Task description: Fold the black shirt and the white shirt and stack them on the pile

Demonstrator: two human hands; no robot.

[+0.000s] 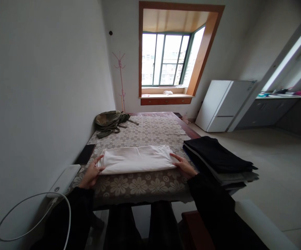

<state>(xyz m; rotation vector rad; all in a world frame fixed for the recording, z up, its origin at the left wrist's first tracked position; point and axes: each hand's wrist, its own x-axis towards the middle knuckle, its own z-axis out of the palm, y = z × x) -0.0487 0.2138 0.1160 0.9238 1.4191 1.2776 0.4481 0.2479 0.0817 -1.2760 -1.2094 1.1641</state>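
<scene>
While facing the window [164, 59], clamped fingers of left hand [90, 174] and right hand [185, 167] on opposite ends of white cloth [138, 159].

Table [190, 130] bears white cloth [137, 159], backpack [109, 121], seemingly dark clothes [215, 152].

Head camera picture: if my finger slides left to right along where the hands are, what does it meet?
White oblong device → left hand → folded white cloth → right hand → stack of folded dark clothes.
</scene>
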